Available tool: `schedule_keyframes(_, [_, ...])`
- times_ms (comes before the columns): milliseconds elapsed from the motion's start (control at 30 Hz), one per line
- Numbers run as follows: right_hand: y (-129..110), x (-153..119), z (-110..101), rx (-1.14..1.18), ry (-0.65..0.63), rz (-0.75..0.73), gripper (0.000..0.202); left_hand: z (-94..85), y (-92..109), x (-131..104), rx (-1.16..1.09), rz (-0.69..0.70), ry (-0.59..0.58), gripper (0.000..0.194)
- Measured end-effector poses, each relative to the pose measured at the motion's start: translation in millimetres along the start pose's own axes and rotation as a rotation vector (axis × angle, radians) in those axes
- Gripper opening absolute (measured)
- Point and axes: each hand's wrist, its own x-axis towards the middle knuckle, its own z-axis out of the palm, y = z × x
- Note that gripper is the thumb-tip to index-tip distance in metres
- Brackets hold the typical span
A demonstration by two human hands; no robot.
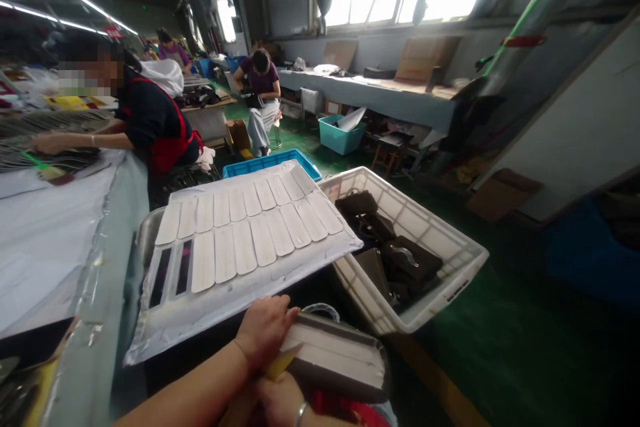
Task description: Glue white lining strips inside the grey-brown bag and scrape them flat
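A dark grey-brown handbag lies tilted in front of me, with a pale strip along its upward-facing side. My left hand grips the bag's near-left end, its fingers bent over the edge. Just below it, my right hand, with a silver bangle at the wrist, is closed on a yellow pointed flat piece; its exact kind is unclear. The piece's tip points at the bag's pale strip. A clear plastic-wrapped handle shows behind the bag.
Ahead, a white-covered board carries two rows of pale rounded strips. On its right, a white plastic crate holds several dark handbags. A blue crate is behind. A co-worker in a red apron works at the left table.
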Motion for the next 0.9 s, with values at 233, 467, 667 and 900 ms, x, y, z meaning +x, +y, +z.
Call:
schedule_keyframes(233, [-21,-22,17,0.163,0.230,0.108,0.031,6.8,1,16,-0.283,-0.205,0.024,0.058])
schedule_keyframes(467, [-18,-67,-4,0.039,0.186,-0.011,0.052,-22.8,-34,-20,-0.763,-0.290,0.039,0.073])
schedule_keyframes(667, [-46,-102,-18,0.028,0.348,-0.405,0.041,-24.0,-58,-84,-1.121,-0.344,-0.052,0.054])
schedule_keyframes(900, [-88,-48,24,0.104,0.319,-0.594,0.035,-14.9,-39,-97,-1.367,-0.346,-0.045,0.047])
